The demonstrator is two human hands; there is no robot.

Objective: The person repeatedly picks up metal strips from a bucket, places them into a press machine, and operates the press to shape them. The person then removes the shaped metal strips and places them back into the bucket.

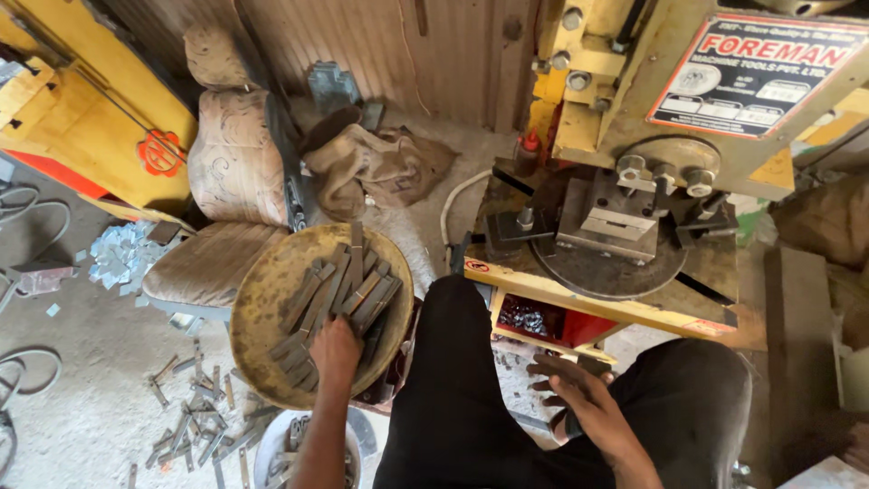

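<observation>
The left hand (335,351) reaches into the round pan (262,299) on the left, its grip closing on metal strips (339,294). The right hand (584,403) rests open, empty, near the press (625,226). Many strips remain; the die holds none.

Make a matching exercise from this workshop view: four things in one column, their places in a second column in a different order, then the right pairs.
Things:
1. Left hand
2. Right hand
3. Cushioned seat
4. Red-capped bottle

Places:
A. On the machine's ledge, at its left side
B. On the metal strips in the round pan
C. Over the person's right knee, fingers spread
D. Left of the pan, beside the scattered offcuts on the floor

Pairs: 1-B, 2-C, 3-D, 4-A
</observation>
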